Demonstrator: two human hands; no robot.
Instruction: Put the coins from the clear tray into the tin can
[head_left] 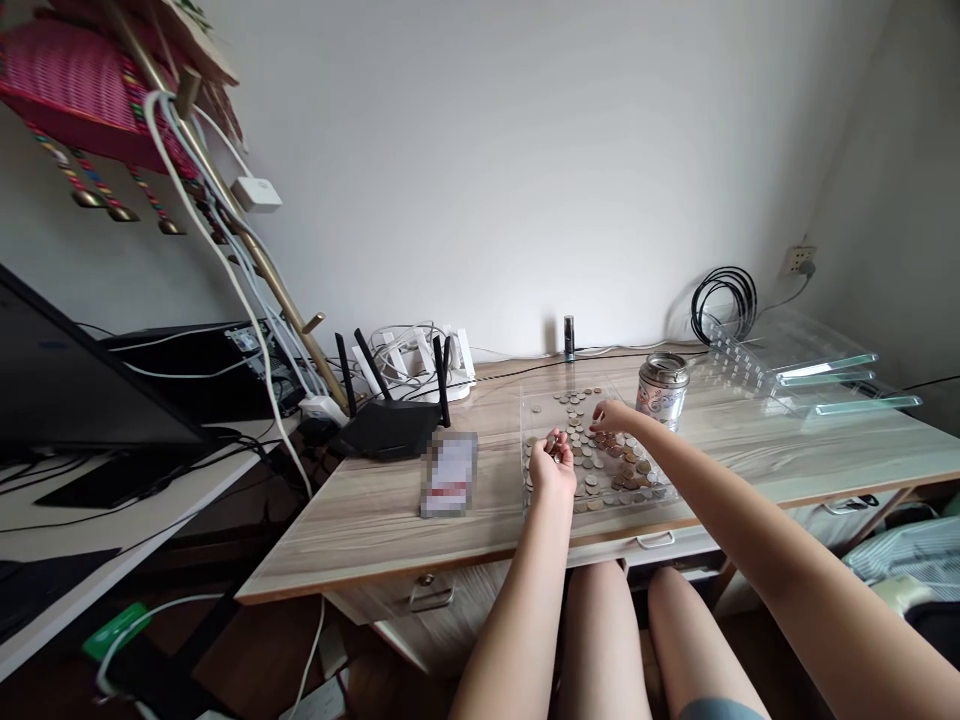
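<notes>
While the left hand (553, 462) curls palm-up around a few coins (552, 442) above the left side of the clear tray (541, 424), more coins (589, 463) lie scattered across its floor, there on the counter (375, 530)! Slightly farther and right, the right hand (609, 418) dips bent fingers toward them; whether it's pinching one, I can't tell. Beyond stands a patterned tin (664, 392), contents hidden; far right, clear stacked trays (810, 368).

Wood-grain desk (360, 520). On it: clear plastic tray (553, 398), decorated metal tin (663, 393), black router (394, 428), white router (459, 388), pixelated flat item (450, 475), slim dark cylinder (568, 336), clear acrylic trays (795, 368) at right.
</notes>
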